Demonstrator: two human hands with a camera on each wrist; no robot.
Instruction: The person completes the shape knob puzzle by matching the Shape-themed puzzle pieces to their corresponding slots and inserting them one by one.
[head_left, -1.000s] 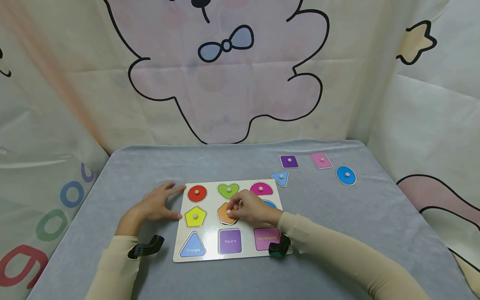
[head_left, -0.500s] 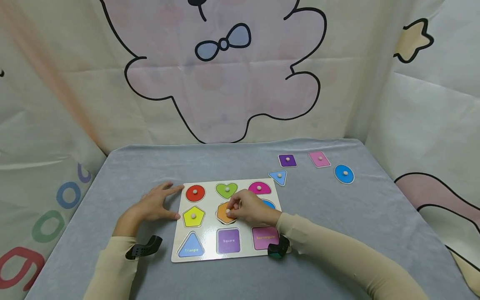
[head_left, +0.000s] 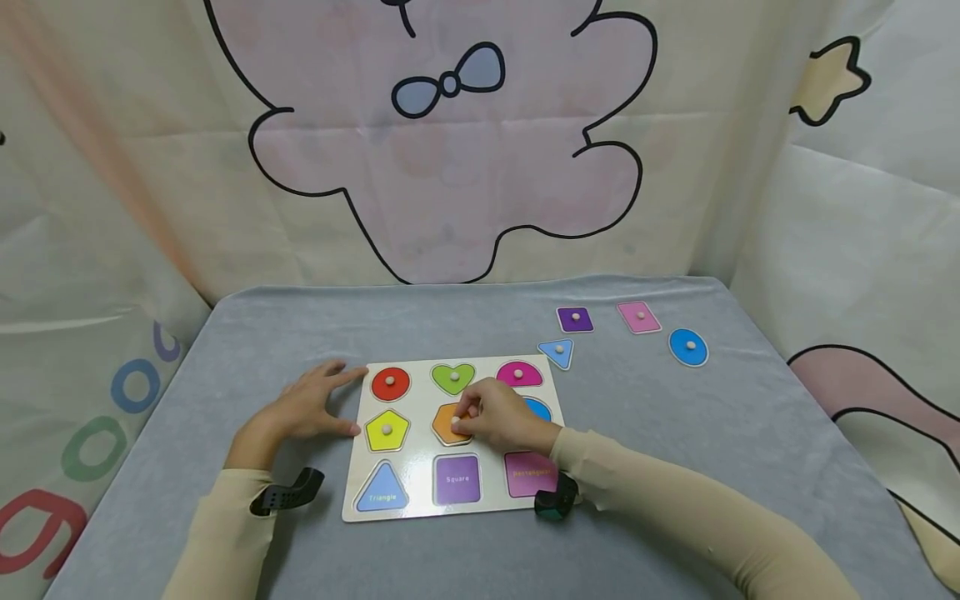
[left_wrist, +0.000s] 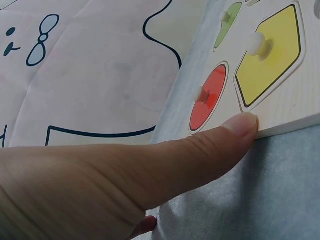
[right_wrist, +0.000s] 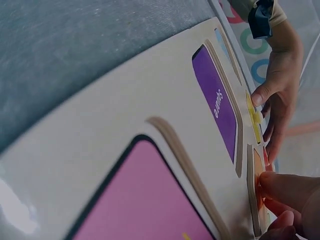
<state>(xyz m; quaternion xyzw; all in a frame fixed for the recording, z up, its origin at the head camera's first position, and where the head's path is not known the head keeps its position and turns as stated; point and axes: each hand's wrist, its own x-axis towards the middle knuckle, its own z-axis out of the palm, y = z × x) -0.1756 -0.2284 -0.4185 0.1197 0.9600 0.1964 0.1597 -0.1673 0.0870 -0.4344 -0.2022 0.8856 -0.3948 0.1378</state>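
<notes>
My right hand pinches the knob of an orange hexagon puzzle piece at the middle of a white puzzle board. The piece lies over its recess, partly covered by the fingers. In the left wrist view, the thumb of my left hand touches the board's edge beside the yellow pentagon; the head view has its index finger at the upper left corner. A red round piece, a green heart and a magenta half-circle sit in the board.
Bare recesses show a blue triangle, a purple square and a pink rectangle. A blue triangle piece lies by the board's upper right corner. Beyond it are purple, pink and blue round pieces.
The orange hexagon piece has settled lower and now lines up with its recess; a dark gap showed along its lower edge before. Both hands have stayed nearly still.
</notes>
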